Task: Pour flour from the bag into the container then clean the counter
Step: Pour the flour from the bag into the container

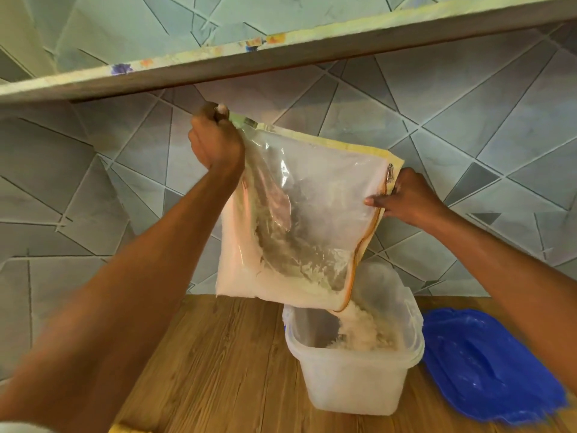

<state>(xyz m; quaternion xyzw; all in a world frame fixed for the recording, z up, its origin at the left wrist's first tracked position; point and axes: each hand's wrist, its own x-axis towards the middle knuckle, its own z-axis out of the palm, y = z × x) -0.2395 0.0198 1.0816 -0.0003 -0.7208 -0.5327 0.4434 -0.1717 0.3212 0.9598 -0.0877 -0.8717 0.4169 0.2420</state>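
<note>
The left hand is raised high under the shelf, its fingers curled tight round the upper corner of the bag, so the bag hangs tilted with its bottom seam up and its zip edge down to the right. To pour well, this hand sets the slope: lifting it more should send the heap down, and small shakes ought to loosen what clings.

Most of the flour left in the bag sits packed in the lower left corner, away from the opening, with a dusting stuck to the clear plastic. That heap looks likely to slide all at once if the corner is raised quickly, so a slow tilt seems wiser.

The lowest point of the zip edge hangs just inside the rim of the container, which stands on the wooden counter, and flour falls from it onto a heap inside. Keeping that spout over the middle rather than near the rim should spare the counter a spill.

The right hand pinches the zip edge further up, thumb on the front, holding the mouth open and steering it.

A blue lid, floury, lies on the counter just right of the container.
</note>
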